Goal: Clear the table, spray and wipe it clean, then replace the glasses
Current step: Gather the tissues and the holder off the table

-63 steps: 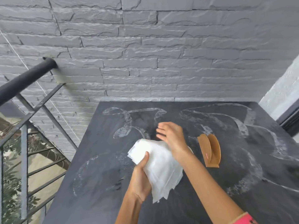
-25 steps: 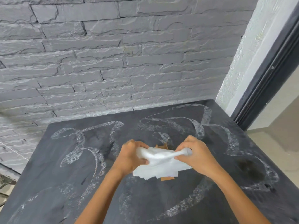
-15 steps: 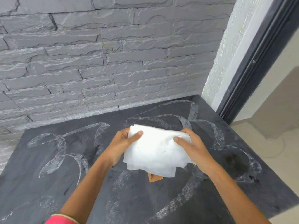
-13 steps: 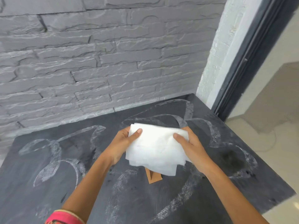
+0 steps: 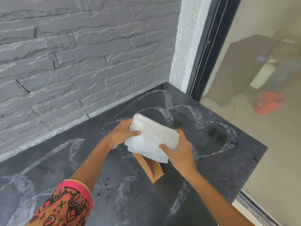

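A folded stack of white paper napkins point(image 5: 151, 138) is held above the dark slate table point(image 5: 228, 160), which shows pale wipe streaks. My left hand point(image 5: 121, 134) grips the stack's upper left side, thumb on top. My right hand point(image 5: 179, 152) grips its lower right corner. Just under the stack stands a brown wooden napkin holder point(image 5: 150, 167), partly hidden by the napkins. No glasses are in view.
A grey stone-brick wall point(image 5: 81, 54) runs along the table's far edge. A white pillar and a dark-framed glass door point(image 5: 210, 54) stand at the right. The table's right edge drops off beside the door sill.
The view has swung right toward the glass door. Both hands have turned the napkin stack and keep it above the wooden holder, whose lower part now shows more.
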Demonstrator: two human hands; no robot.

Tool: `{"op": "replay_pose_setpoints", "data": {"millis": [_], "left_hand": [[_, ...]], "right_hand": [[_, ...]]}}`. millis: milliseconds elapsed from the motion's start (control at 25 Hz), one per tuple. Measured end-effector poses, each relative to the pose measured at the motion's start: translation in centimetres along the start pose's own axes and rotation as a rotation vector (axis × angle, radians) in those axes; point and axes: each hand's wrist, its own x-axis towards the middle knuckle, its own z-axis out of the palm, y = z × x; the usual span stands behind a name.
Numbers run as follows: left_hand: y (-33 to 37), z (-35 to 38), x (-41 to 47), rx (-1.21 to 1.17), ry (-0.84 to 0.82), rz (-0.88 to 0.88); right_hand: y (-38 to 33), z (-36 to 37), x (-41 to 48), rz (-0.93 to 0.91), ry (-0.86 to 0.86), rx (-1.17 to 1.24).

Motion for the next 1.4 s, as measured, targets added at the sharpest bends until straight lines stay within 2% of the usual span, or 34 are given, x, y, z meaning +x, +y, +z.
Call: {"op": "replay_pose_setpoints", "data": {"millis": [120, 320, 600, 840, 1040, 1120, 1240, 1320, 1400], "left_hand": [[-0.7, -0.5, 1.5, 0.076, -0.038, 0.022], [-2.8, -0.4, 2.9, 0.196, -0.031, -0.038], [-6.7, 0.5, 3.5, 0.371, -0.026, -0.104], [-8.7, 1.1, 3.5, 0.376, -0.002, -0.16], [-9.7, 2.5, 1.7, 0.243, 0.051, -0.178], [-9.8, 3.5, 1.0, 0.194, 0.154, -0.175], [-10.1, 5.6, -0.8, 0.038, 0.456, -0.161], [-10.4, 8.2, -3.0, -0.127, 0.651, -0.224], [-10.5, 11.0, -5.0, -0.222, 0.701, -0.28]], "right_hand": [[0.7, 2.5, -1.6, 0.009, 0.07, 0.013], [2.6, 5.0, -3.0, 0.009, 0.12, -0.018], [5.6, 7.0, -4.5, 0.113, 0.067, -0.035], [7.0, 7.2, -5.4, 0.105, 0.066, -0.245], [8.0, 6.4, -6.2, 0.122, 0.105, -0.294], [8.2, 6.1, -6.0, 0.156, 0.084, -0.261], [8.3, 5.8, -6.0, 0.197, 0.045, -0.194], [8.4, 5.9, -6.1, 0.207, 0.029, -0.231], [8.3, 6.1, -5.8, 0.208, 0.019, -0.275]]}}
